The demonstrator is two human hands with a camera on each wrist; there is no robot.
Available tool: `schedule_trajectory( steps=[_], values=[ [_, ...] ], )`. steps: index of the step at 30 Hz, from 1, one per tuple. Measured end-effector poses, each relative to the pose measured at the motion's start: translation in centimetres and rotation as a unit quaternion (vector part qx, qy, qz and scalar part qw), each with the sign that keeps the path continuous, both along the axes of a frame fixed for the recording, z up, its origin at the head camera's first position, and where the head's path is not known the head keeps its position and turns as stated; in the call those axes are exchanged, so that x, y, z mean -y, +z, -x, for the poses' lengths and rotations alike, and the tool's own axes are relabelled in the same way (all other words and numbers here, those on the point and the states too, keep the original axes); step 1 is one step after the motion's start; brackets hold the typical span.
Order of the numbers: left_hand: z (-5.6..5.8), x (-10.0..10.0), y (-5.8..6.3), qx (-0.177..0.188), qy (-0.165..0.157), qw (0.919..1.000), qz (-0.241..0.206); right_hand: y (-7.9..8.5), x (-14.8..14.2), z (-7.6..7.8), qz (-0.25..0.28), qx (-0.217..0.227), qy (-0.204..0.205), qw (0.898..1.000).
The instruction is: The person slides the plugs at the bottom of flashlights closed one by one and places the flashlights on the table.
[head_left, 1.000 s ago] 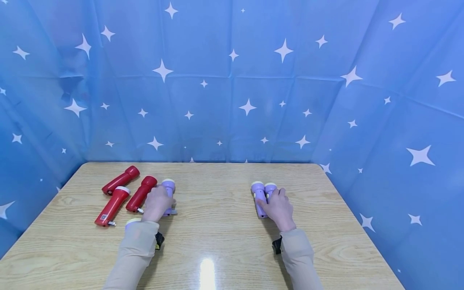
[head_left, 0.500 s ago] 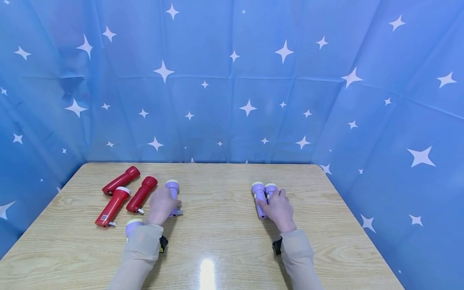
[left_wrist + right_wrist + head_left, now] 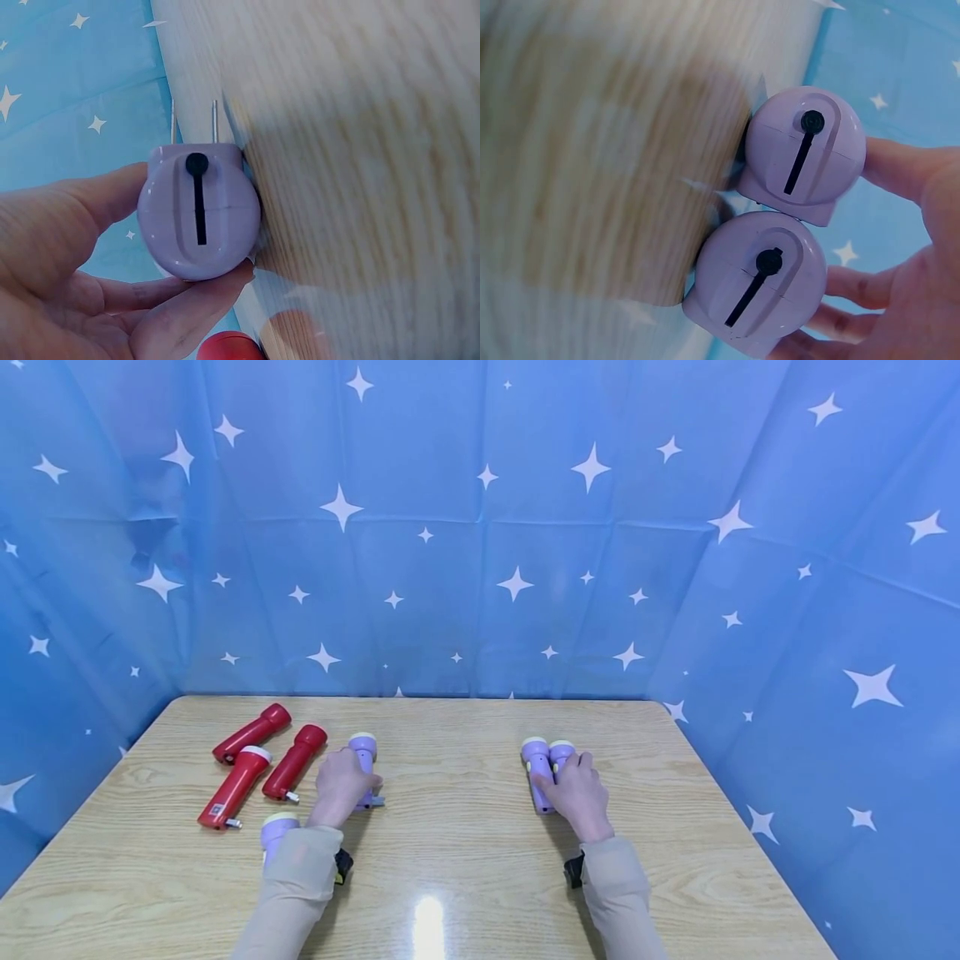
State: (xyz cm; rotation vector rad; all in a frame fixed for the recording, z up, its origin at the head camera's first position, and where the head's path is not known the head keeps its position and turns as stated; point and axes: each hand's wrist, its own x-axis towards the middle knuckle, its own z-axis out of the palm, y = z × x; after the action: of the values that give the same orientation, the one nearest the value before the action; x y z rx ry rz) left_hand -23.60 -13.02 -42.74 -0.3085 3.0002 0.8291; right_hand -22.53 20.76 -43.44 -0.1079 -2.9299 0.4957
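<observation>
In the head view, my left hand [image 3: 342, 783] grips a purple flashlight [image 3: 364, 750] that lies on the table, its pale lens end pointing away. The left wrist view shows the end of this flashlight [image 3: 199, 217] between thumb and fingers, with two metal plug prongs [image 3: 215, 121] sticking out. On the right, my right hand [image 3: 581, 795] holds two purple flashlights together, a left one [image 3: 537, 767] and a right one [image 3: 559, 750] partly covered by the fingers. Seen from the right wrist, the thumb lies against the upper flashlight [image 3: 802, 150] and the fingers against the lower flashlight [image 3: 757, 281].
Three red flashlights lie at the table's left: a back one [image 3: 253, 733], a front one [image 3: 234, 789] and one nearest my left hand [image 3: 295, 763]. Another purple flashlight [image 3: 277, 832] is partly hidden by my left sleeve. A starry blue curtain [image 3: 450, 568] hangs behind the table [image 3: 450, 827].
My left hand has slid the purple flashlight a little to the right, away from the red ones. My right hand and its two flashlights stay in place.
</observation>
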Motion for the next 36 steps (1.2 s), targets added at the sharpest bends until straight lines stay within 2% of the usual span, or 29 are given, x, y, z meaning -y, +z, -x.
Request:
schedule_trajectory(
  steps=[20, 28, 36],
  values=[
    [0.0, 0.1, 0.0, 0.006, 0.003, 0.9999, -0.013, 0.4, 0.3, 0.0, 0.003, -0.003, -0.008, 1.000],
    [0.0, 0.1, -0.1, 0.002, 0.003, 0.9999, -0.015, 1.0, 0.6, -0.6, 0.005, -0.033, 0.005, 0.999],
    [-0.1, -0.1, -0.1, 0.000, 0.002, 0.9998, -0.020, 1.7, 1.3, -0.8, 0.009, -0.042, 0.015, 0.999]
  ],
)
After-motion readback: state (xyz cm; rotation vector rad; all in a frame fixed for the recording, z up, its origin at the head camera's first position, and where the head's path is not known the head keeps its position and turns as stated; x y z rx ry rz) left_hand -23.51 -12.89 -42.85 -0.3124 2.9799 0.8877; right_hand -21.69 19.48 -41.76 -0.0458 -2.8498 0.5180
